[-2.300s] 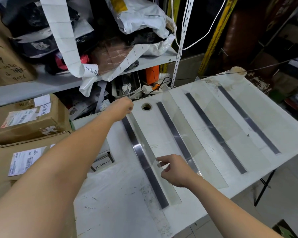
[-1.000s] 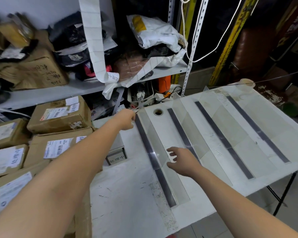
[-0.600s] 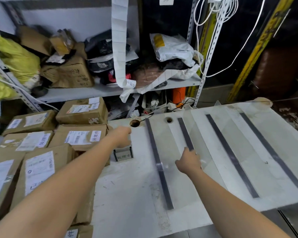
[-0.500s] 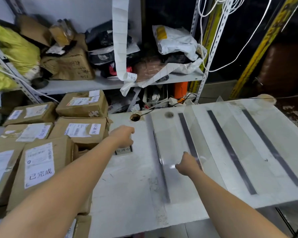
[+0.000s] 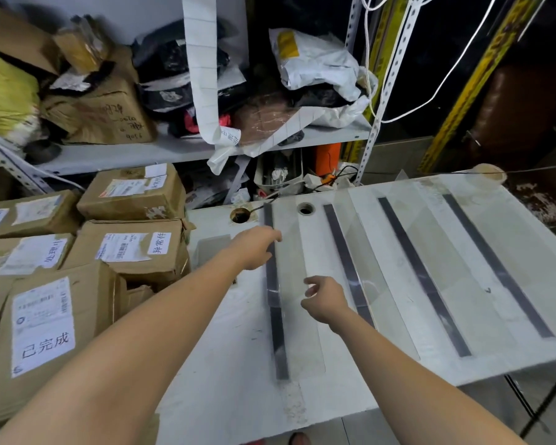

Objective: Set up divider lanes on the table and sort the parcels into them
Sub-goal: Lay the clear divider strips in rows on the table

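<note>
A white table [image 5: 231, 364] carries several dark strips [image 5: 424, 274] running away from me. A clear divider panel [image 5: 297, 332] lies low along the leftmost strip [image 5: 280, 345]. My left hand [image 5: 254, 247] is at the far part of that strip, fingers curled at the panel's left edge. Just right of the panel's middle, my right hand [image 5: 325, 300] hovers with loosely curled fingers, holding nothing. More clear panels [image 5: 363, 252] stand by the other strips. Cardboard parcels [image 5: 132, 252] with white labels are stacked left of the table.
A shelf [image 5: 174, 152] behind holds bags, boxes and a hanging label roll [image 5: 203, 75]. Two round holes [image 5: 305, 208] sit at the table's far edge, with cables behind. A small clear stand [image 5: 211, 252] sits by my left wrist. The table's right edge drops to floor.
The clear panel, held upright on the leftmost strip earlier, has tipped down toward the table. My right hand has let go and lifted off. My view has swung left toward the parcels.
</note>
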{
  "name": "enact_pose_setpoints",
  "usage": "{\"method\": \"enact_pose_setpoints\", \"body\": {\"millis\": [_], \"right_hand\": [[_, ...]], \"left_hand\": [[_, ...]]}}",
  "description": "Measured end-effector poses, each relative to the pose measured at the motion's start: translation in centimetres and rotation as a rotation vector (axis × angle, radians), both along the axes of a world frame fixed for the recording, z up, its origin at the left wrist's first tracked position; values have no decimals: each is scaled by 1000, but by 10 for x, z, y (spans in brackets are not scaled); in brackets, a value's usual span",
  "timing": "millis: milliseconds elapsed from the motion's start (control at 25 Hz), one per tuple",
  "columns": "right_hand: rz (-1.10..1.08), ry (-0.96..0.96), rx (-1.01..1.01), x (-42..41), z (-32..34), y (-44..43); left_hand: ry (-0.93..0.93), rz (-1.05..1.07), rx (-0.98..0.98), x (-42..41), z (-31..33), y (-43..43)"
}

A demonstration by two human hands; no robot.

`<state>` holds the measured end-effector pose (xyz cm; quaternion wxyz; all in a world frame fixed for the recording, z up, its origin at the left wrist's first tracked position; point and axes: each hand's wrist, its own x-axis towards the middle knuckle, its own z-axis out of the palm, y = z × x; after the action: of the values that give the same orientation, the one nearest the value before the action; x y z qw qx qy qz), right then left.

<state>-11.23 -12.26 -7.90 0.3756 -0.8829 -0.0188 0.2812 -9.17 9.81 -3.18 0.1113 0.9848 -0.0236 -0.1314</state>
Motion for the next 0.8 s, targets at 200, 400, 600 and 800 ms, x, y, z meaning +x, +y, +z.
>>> {"method": "enact_pose_setpoints", "body": {"millis": [200,400,600,800], "right_hand": [[34,-82,28,9,14,-6],[-34,-68,49,6,12,-11],[8,-62,13,-7,7,-13],[-12,-57,26,-15,6,-11]], "left_hand": [[-65,-76,56,36,12,7],[-96,-221,103,70,8,15],[-67,-293,222,98,-5,17],[-84,-302,180,108,-12,19]]}}
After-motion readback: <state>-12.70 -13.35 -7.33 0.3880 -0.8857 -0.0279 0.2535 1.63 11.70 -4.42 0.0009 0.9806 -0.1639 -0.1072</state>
